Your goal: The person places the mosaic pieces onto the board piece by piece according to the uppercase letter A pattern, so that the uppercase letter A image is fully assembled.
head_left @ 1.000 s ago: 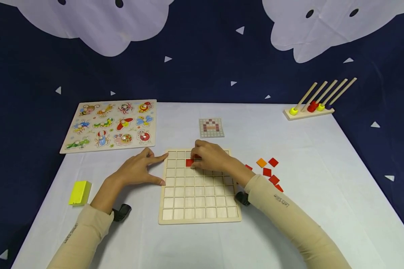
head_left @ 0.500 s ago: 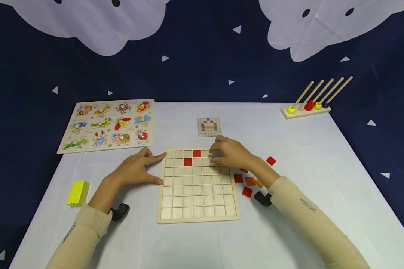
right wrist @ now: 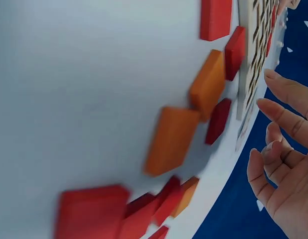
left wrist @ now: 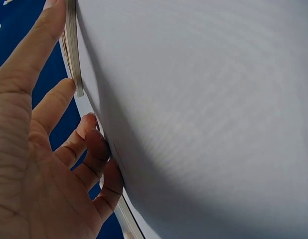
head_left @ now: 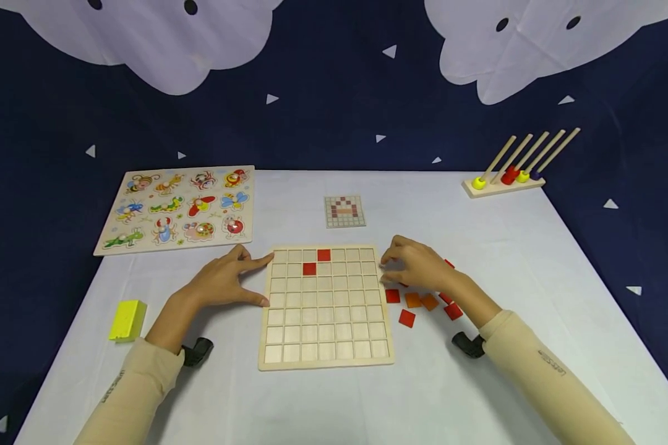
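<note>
A wooden grid board (head_left: 325, 334) lies flat in the middle of the table, with two red square tiles (head_left: 324, 255) set in its upper cells. My left hand (head_left: 222, 279) rests against the board's left edge, thumb and index finger spread apart; its other fingers curl loosely in the left wrist view. Just past the board's right edge is my right hand (head_left: 417, 262), above loose tiles. In the right wrist view its fingers are relaxed and hold nothing. Beneath and beside it lie several red tiles (right wrist: 91, 211) and orange tiles (right wrist: 173, 139); the hand hides some in the head view.
A small pattern card (head_left: 344, 211) lies behind the board. An insect puzzle (head_left: 178, 210) is at the back left, a yellow block (head_left: 128, 320) at the left. A peg stand (head_left: 503, 187) with beads stands at the back right, before a dark cloth backdrop (head_left: 334, 136).
My right hand has moved right, off the board and over the loose tiles, uncovering a red tile in the top row. The left hand stays at the board's edge.
</note>
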{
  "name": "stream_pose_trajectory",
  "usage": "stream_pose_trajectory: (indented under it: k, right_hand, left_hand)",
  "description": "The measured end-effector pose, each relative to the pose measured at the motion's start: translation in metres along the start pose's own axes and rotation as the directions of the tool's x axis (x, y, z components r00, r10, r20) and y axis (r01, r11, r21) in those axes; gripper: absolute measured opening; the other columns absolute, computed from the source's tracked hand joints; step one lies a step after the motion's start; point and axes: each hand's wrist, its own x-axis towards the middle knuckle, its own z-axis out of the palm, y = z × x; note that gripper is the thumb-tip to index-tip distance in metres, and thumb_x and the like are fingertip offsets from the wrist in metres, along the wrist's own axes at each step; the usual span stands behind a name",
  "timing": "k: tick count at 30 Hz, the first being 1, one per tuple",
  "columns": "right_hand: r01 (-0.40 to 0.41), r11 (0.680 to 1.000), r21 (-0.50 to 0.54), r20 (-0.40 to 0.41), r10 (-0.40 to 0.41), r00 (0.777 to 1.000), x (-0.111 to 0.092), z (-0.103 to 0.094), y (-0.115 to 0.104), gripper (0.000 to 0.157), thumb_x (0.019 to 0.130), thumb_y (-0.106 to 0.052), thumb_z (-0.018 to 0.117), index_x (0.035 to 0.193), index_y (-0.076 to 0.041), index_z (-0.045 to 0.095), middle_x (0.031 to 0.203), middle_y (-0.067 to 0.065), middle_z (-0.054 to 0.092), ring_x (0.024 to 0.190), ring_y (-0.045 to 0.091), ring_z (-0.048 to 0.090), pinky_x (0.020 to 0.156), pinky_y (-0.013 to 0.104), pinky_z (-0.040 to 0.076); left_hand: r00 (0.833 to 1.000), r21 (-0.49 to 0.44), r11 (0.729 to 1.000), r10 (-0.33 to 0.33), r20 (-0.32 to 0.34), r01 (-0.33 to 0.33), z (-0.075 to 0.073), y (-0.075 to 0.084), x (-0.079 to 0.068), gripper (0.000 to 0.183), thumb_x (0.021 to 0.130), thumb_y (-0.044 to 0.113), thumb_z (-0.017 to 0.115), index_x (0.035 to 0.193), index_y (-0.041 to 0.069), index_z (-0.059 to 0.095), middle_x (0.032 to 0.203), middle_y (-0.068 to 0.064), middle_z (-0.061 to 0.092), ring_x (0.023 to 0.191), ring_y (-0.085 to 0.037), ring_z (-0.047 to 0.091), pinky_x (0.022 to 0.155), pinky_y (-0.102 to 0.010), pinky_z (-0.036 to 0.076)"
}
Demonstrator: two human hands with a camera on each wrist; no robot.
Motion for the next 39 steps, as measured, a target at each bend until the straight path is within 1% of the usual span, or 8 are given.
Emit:
stream_pose_trajectory:
  k: [4, 9, 14, 18, 24, 33, 35, 39]
  right_hand:
    - [-0.031, 0.999, -0.028, -0.013, 0.03, 0.999, -0.011, 0.004, 0.008, 0.028, 0.081, -0.025, 0.082, 0.101, -0.006, 0.076, 0.095, 0.003, 0.06, 0.081, 0.017, 0.054, 0.076, 0.035, 0.047]
    - [-0.068, 0.997, -0.037, -0.03, 0.067, 0.997, -0.022, 0.007, 0.018, 0.03, 0.079, -0.027, 0.085, 0.1, -0.007, 0.077, 0.093, 0.0, 0.059, 0.079, 0.016, 0.052, 0.074, 0.033, 0.046]
    - [-0.1, 0.994, -0.038, -0.037, 0.099, 0.994, -0.028, 0.008, 0.024, 0.033, 0.077, -0.028, 0.086, 0.1, -0.007, 0.075, 0.091, 0.001, 0.057, 0.078, 0.015, 0.05, 0.07, 0.031, 0.043]
    - [-0.117, 0.991, -0.061, -0.046, 0.115, 0.992, -0.031, 0.008, 0.028, 0.034, 0.077, -0.029, 0.086, 0.099, -0.007, 0.074, 0.09, 0.002, 0.056, 0.077, 0.014, 0.049, 0.069, 0.031, 0.042]
    - [-0.127, 0.989, -0.078, -0.063, 0.122, 0.991, -0.035, 0.009, 0.031, 0.031, 0.079, -0.031, 0.084, 0.093, -0.006, 0.074, 0.091, 0.002, 0.057, 0.075, 0.014, 0.05, 0.067, 0.031, 0.043]
    - [-0.162, 0.986, -0.029, -0.072, 0.16, 0.985, -0.034, 0.014, 0.028, 0.024, 0.08, -0.025, 0.082, 0.092, -0.006, 0.075, 0.091, 0.001, 0.057, 0.077, 0.015, 0.051, 0.068, 0.031, 0.043]
    - [-0.163, 0.986, -0.033, -0.077, 0.16, 0.984, -0.033, 0.015, 0.027, 0.023, 0.079, -0.025, 0.082, 0.091, -0.007, 0.075, 0.089, 0.001, 0.056, 0.076, 0.015, 0.05, 0.067, 0.031, 0.042]
    - [-0.142, 0.988, -0.062, -0.091, 0.136, 0.987, -0.031, 0.014, 0.025, 0.023, 0.078, -0.025, 0.082, 0.089, -0.006, 0.075, 0.087, 0.002, 0.055, 0.074, 0.014, 0.05, 0.064, 0.03, 0.042]
  left_hand:
    - [1.0, 0.0, 1.0, 0.001, 0.002, -0.001, 0.001, -0.001, 0.0, 0.098, 0.062, 0.064, 0.085, 0.146, 0.028, 0.05, 0.106, -0.007, 0.048, 0.074, -0.017, 0.043, 0.064, -0.03, 0.037]
    - [1.0, 0.002, 1.0, 0.0, 0.003, 0.0, 0.002, -0.002, 0.001, 0.099, 0.062, 0.066, 0.084, 0.146, 0.028, 0.05, 0.106, -0.007, 0.049, 0.074, -0.017, 0.043, 0.064, -0.03, 0.037]
    - [1.0, 0.002, 1.0, -0.002, 0.001, 0.002, 0.002, -0.002, 0.001, 0.099, 0.061, 0.067, 0.083, 0.146, 0.028, 0.05, 0.106, -0.007, 0.049, 0.074, -0.018, 0.043, 0.065, -0.03, 0.037]
    - [1.0, 0.005, 1.0, -0.004, 0.003, 0.004, 0.001, -0.002, 0.001, 0.099, 0.061, 0.068, 0.083, 0.147, 0.029, 0.049, 0.106, -0.007, 0.049, 0.073, -0.018, 0.043, 0.065, -0.031, 0.037]
    - [1.0, 0.005, 1.0, -0.001, 0.003, 0.001, 0.002, -0.003, 0.001, 0.1, 0.061, 0.068, 0.083, 0.147, 0.029, 0.049, 0.106, -0.007, 0.049, 0.074, -0.018, 0.043, 0.064, -0.03, 0.037]
    - [1.0, 0.002, 1.0, 0.003, 0.003, -0.003, 0.001, -0.002, 0.001, 0.099, 0.062, 0.065, 0.084, 0.147, 0.028, 0.049, 0.105, -0.007, 0.048, 0.073, -0.017, 0.041, 0.063, -0.03, 0.036]
    - [1.0, 0.002, 1.0, 0.005, 0.002, -0.005, 0.001, -0.002, 0.001, 0.099, 0.062, 0.065, 0.084, 0.147, 0.028, 0.049, 0.106, -0.007, 0.048, 0.073, -0.017, 0.042, 0.063, -0.03, 0.036]
    - [1.0, 0.001, 1.0, 0.007, 0.002, -0.007, 0.001, -0.002, 0.001, 0.099, 0.062, 0.065, 0.084, 0.147, 0.028, 0.049, 0.106, -0.007, 0.048, 0.073, -0.017, 0.042, 0.063, -0.03, 0.036]
